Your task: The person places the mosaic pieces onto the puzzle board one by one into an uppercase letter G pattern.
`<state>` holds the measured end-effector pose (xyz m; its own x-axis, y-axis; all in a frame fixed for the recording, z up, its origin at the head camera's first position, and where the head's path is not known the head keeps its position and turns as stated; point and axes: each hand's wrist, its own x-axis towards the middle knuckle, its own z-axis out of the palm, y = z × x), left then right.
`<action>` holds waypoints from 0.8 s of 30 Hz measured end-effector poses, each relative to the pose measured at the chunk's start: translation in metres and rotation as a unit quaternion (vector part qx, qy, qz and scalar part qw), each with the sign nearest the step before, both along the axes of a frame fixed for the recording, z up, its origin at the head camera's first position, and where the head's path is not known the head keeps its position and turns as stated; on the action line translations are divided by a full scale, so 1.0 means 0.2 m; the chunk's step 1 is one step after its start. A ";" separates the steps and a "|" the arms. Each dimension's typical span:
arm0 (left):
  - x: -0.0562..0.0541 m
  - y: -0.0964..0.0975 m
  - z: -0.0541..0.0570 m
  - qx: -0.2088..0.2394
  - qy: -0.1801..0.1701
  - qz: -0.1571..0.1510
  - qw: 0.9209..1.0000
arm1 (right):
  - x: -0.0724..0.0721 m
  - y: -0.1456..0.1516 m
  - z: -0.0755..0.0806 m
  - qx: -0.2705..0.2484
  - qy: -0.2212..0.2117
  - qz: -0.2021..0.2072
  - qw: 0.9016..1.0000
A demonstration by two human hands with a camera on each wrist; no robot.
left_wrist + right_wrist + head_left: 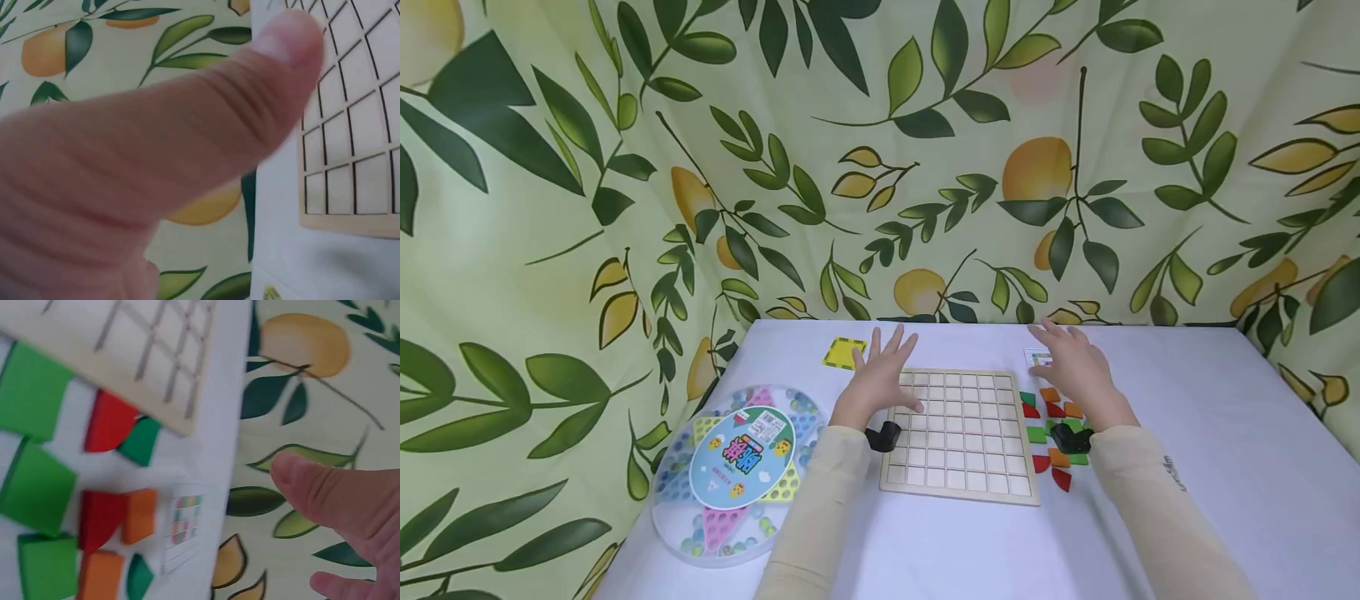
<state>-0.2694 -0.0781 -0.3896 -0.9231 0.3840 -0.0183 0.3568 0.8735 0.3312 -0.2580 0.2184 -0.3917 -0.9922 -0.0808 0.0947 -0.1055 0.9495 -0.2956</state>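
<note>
My left hand (880,382) hovers over the left edge of a wooden grid board (966,433), fingers spread and holding nothing. In the left wrist view its thumb (237,106) stretches across in front of the board's squares. My right hand (1078,367) is raised past the board's right side, its fingers apart and nothing in them. Near it lie red, orange and green blocks, among them a red quarter-round block (1062,479) and a green square block (34,390). A small printed pattern card (184,522) lies by the blocks, partly behind the right hand in the head view.
At the left stands a round clear marble game board (722,525) with a printed oval label (742,457) on top. A yellow square frame (842,353) lies at the back left. Leaf-patterned cloth (925,167) hangs behind the white table (1210,400).
</note>
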 end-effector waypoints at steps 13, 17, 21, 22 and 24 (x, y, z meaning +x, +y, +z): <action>0.02 -0.06 -0.15 -0.104 -0.073 0.033 0.991 | -0.04 0.02 -0.21 0.034 -0.068 0.060 0.995; 0.04 -0.06 -0.17 -0.117 -0.099 0.036 0.988 | -0.06 0.03 -0.25 0.043 -0.078 0.082 0.993; 0.05 -0.06 -0.19 -0.117 -0.119 0.033 0.985 | -0.07 0.03 -0.28 0.033 -0.089 0.082 0.992; 0.05 -0.06 -0.20 -0.115 -0.124 0.032 0.985 | -0.07 0.03 -0.29 0.030 -0.091 0.081 0.992; 0.06 -0.06 -0.21 -0.113 -0.129 0.031 0.985 | -0.07 0.03 -0.29 0.028 -0.095 0.081 0.992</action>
<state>-0.2577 -0.0894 -0.4315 -0.8980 0.2868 -0.3337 0.2304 0.9526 0.1986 -0.2725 0.2237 -0.4504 -0.9654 -0.2402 -0.1012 -0.2053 0.9399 -0.2727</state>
